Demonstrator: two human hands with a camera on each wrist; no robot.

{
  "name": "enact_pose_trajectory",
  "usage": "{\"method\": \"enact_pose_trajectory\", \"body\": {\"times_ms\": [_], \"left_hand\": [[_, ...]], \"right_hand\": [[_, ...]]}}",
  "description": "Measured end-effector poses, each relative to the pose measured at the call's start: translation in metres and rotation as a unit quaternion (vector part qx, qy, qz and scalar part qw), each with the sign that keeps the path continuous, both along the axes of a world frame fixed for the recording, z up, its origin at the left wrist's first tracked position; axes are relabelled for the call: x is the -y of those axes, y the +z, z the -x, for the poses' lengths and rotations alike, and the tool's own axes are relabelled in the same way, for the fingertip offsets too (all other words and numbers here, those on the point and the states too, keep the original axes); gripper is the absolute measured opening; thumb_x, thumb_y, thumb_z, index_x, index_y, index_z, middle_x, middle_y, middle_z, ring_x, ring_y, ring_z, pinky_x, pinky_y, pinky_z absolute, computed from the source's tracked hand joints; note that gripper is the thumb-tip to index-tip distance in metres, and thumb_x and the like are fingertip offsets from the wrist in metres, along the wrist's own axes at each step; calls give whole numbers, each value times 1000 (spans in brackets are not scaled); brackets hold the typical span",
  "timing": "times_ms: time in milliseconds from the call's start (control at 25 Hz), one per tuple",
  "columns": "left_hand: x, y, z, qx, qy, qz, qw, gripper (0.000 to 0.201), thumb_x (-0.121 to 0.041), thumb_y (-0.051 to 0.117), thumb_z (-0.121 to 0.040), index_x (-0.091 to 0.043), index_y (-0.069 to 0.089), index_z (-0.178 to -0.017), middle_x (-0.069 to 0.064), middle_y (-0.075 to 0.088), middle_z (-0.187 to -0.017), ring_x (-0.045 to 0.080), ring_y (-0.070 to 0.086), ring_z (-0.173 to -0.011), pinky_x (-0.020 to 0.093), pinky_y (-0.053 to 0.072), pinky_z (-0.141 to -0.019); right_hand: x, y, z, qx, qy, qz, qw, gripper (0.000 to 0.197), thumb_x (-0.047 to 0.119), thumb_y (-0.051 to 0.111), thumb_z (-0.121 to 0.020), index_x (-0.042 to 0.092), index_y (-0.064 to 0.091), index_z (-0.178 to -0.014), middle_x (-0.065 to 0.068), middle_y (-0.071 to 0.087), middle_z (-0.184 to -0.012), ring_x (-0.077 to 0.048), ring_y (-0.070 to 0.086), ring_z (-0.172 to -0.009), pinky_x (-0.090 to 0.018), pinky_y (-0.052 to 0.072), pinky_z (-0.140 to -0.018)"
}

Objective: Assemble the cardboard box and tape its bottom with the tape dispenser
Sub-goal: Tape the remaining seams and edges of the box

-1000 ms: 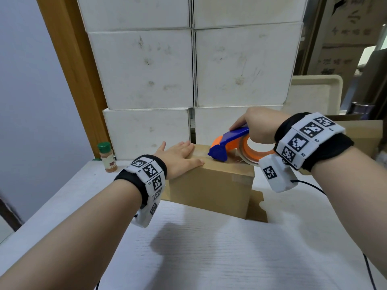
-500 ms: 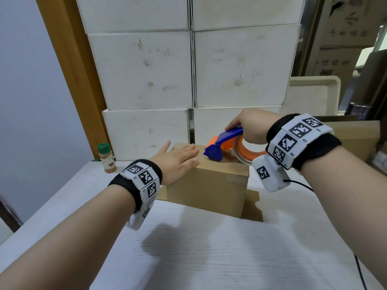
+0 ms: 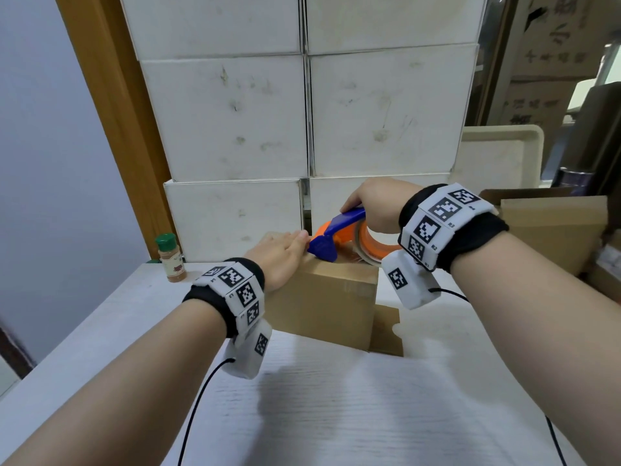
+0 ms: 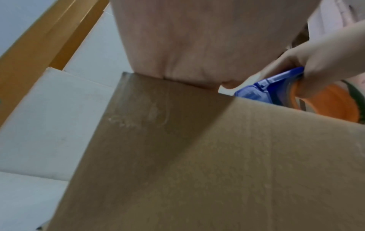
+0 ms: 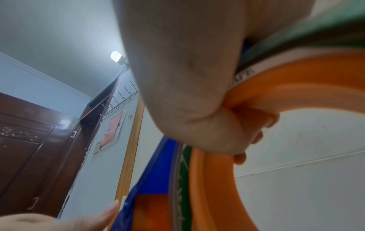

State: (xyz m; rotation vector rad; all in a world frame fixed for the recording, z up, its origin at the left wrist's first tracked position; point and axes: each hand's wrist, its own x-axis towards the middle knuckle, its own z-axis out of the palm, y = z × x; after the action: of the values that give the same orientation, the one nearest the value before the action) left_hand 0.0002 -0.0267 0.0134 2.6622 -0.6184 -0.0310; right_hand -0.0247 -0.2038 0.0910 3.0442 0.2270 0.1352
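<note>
A brown cardboard box [image 3: 322, 304] stands on the white table [image 3: 369, 408], closed side up, with one flap sticking out at its lower right. My left hand [image 3: 280, 255] lies flat on the box top with straight fingers, fingertips beside the dispenser's nose. My right hand [image 3: 376, 205] grips the blue and orange tape dispenser [image 3: 339, 238], whose blue nose touches the box top. In the left wrist view the box [image 4: 197, 156] fills the frame, with the dispenser [image 4: 276, 92] behind its top edge. The right wrist view shows fingers curled through the dispenser's orange ring [image 5: 286, 92].
Stacked white boxes [image 3: 302, 122] rise right behind the cardboard box. A small spice jar with a green cap [image 3: 171, 257] stands at the table's far left. A cream tray [image 3: 497, 156] and more brown cartons [image 3: 554, 230] sit to the right. Wrist cables trail over the table.
The dispenser's nose has slid left along the box top, closer to my left fingertips. My left hand stays flat on the box.
</note>
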Motion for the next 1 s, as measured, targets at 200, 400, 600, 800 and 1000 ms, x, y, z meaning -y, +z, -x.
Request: {"method": "enact_pose_trajectory", "body": {"times_ms": [200,400,600,800,1000], "left_hand": [[4,4,6,-8,7,-48,999,49,-26,7,-104,-13,38,-140,9,36,-148,24,23,-142,27,15,-111],[6,3,-6,-42,31,-28,998,46,-23,9,-103,-10,46,-128,14,47,-135,29,35,-133,34,23,-110],[3,4,-5,-25,13,-113,993,51,-31,7,-103,-14,16,-150,4,15,-159,18,10,-147,29,5,-118],[-17,4,-23,-36,46,-177,983,51,-31,10,-103,-18,5,-152,1,-2,-161,15,0,-148,28,-1,-118],[-18,1,-24,-18,39,-171,984,51,-32,13,-103,-18,7,-152,1,0,-161,16,2,-149,28,1,-119]], "right_hand": [[-2,0,1,-1,17,22,1000,45,1,47,-84,23,63,-120,-2,67,-112,-25,62,-99,-37,52,-89],[2,-1,3,0,20,17,1000,44,0,47,-83,22,64,-117,-4,68,-110,-26,62,-99,-36,52,-87],[13,1,13,-4,12,8,1000,52,-4,42,-84,23,59,-125,-5,65,-117,-27,60,-105,-33,49,-88],[31,-1,19,-18,-13,21,1000,53,-4,41,-85,23,58,-127,-3,64,-118,-25,58,-105,-29,45,-82],[31,-3,15,3,-2,12,1000,53,-4,42,-83,25,61,-124,-3,65,-113,-25,60,-100,-33,50,-84]]}}
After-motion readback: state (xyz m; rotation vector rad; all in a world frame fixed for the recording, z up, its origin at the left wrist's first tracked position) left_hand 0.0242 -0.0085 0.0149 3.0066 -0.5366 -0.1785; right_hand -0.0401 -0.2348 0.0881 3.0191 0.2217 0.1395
